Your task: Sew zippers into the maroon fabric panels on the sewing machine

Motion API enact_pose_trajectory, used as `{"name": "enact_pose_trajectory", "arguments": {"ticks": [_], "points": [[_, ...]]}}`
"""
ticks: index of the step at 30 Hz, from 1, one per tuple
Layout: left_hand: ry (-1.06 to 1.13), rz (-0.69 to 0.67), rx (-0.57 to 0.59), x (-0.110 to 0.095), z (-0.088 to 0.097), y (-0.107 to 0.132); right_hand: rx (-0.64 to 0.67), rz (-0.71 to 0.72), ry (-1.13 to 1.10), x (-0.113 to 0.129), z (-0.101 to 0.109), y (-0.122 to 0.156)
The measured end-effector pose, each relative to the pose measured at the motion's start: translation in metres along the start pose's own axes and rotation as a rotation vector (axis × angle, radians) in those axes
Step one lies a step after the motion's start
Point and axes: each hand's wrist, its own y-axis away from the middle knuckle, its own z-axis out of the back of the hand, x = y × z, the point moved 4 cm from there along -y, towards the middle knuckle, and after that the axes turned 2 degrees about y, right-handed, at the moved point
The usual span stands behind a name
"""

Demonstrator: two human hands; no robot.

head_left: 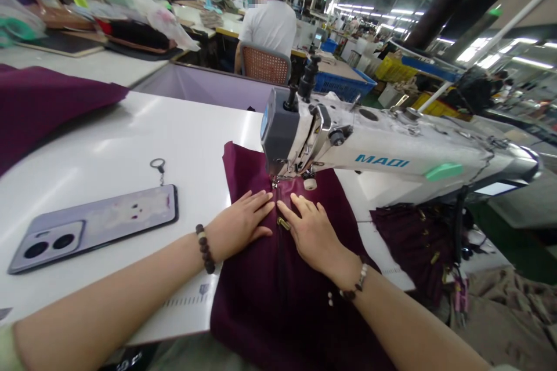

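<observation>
A maroon fabric panel point(243, 301) lies under the needle of a white sewing machine point(383, 145) and hangs over the table's front edge. Down its middle runs a dark zipper point(282, 266) with a gold zipper pull point(284, 224). My left hand point(243, 220) rests flat on the fabric left of the zipper, fingers stretched toward the presser foot point(275, 181). On the other side, my right hand point(315, 232) presses the cloth with its fingers spread, the index finger beside the zipper just above the pull. Neither hand grasps anything.
A phone point(104, 220) with a key ring lies on the white table point(174, 127) at left. More maroon cloth point(52, 104) sits behind it. Several zippers point(418, 243) are piled right of the machine. A seated person point(272, 23) is ahead, near a blue crate point(343, 84).
</observation>
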Motion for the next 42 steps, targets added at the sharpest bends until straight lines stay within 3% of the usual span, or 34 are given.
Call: {"name": "enact_pose_trajectory", "arguments": {"ticks": [8,23,28,33,36,38,42], "points": [[-0.019,0.003,0.068,-0.004,0.001,-0.003,0.005,-0.006,0.013,0.002,-0.003,-0.001],[-0.04,0.078,0.048,-0.006,-0.006,-0.011,-0.03,0.031,-0.014,-0.007,-0.007,-0.007],[0.031,0.085,0.114,-0.004,0.002,-0.014,-0.012,0.06,-0.051,-0.01,0.0,-0.007],[0.335,-0.021,0.236,-0.016,0.035,0.021,0.042,0.268,-0.199,-0.012,-0.001,0.013],[0.469,-0.142,0.346,-0.03,0.046,0.063,-0.024,0.203,-0.244,-0.016,0.0,0.035],[0.347,-0.19,0.341,-0.038,0.044,0.088,-0.047,0.145,-0.314,-0.014,0.004,0.054],[0.01,-0.162,0.156,-0.054,0.03,0.108,0.068,0.181,-0.45,0.007,0.015,0.091]]}}
